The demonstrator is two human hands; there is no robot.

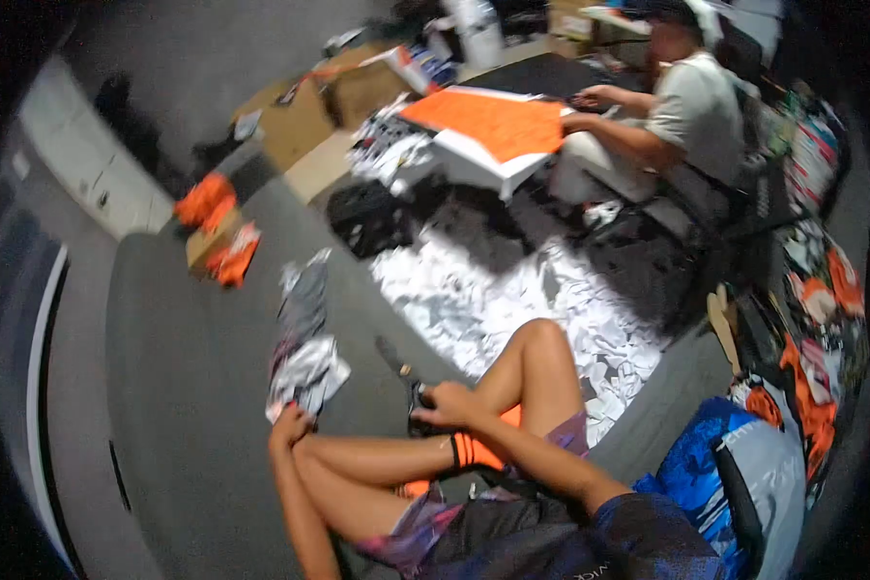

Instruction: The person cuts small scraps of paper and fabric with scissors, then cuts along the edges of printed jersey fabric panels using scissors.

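I sit cross-legged on a grey surface. My left hand (pixel 292 423) is closed at the near end of a strip of crumpled cloth (pixel 314 377), whitish here and darker grey farther off. A small red bit shows at its fingers. My right hand (pixel 447 404) is wrapped round the black handles of scissors (pixel 417 394), beside my raised leg. Their dark blades point away from me, up and to the left, apart from the cloth. Blur hides finer detail.
Many white scraps (pixel 522 290) cover the floor ahead. A co-worker (pixel 691 111) sits at an orange-topped white table (pixel 493 121). Orange cloth and a small carton (pixel 215 244) lie at left. Bags (pixel 764 464) and mixed cloth (pixel 817 358) pile up at right.
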